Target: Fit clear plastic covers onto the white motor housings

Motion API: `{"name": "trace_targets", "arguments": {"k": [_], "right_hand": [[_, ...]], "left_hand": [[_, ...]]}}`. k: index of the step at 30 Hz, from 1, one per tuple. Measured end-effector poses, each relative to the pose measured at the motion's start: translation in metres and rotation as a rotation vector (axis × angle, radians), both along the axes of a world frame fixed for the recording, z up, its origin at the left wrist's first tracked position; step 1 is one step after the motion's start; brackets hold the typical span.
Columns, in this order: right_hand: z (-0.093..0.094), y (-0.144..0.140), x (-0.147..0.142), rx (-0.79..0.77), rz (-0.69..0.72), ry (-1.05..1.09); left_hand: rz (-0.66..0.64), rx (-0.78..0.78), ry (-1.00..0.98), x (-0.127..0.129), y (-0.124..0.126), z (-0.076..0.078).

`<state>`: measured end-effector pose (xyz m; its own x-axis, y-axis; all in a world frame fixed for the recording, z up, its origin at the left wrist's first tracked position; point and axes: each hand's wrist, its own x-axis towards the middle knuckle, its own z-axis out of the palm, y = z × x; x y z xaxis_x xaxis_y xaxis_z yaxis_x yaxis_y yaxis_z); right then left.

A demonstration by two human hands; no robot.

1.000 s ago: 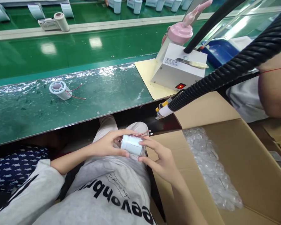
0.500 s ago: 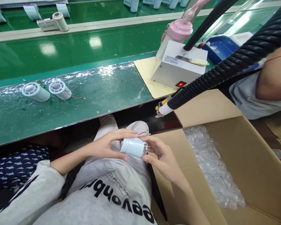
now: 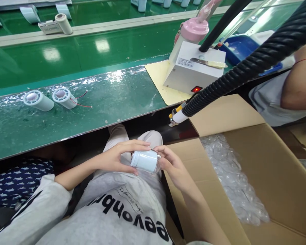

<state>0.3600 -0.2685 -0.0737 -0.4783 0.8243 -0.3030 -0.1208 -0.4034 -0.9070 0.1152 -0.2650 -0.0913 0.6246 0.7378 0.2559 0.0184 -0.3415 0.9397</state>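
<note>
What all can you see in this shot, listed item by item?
white cylinder: 1, white, held over the lap
ribbed cylinders: 2, white, lying on the green bench
green bench: 1, shiny green, ahead
white box unit: 1, red light lit, on a yellow mat
pink-capped bottle: 1, behind the unit
black hose: 1, corrugated, from the upper right
cardboard box: 1, brown, open, on the right
bubble wrap: clear, inside the box
co-worker's arm: 1, far right
left hand: gripping the cylinder
right hand: at the cylinder's end
</note>
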Motion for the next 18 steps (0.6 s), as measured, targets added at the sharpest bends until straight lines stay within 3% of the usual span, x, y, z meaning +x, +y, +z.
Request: {"name": "trace_targets", "arguments": {"k": [10, 18], "right_hand": [[-0.013, -0.004, -0.008, -0.243, 0.048, 0.013], [-0.008, -0.003, -0.014, -0.419, 0.167, 0.059]], "left_hand": [[-0.026, 0.037, -0.033, 0.001, 0.002, 0.004], [-0.010, 0.027, -0.030, 0.001, -0.001, 0.004]]}}
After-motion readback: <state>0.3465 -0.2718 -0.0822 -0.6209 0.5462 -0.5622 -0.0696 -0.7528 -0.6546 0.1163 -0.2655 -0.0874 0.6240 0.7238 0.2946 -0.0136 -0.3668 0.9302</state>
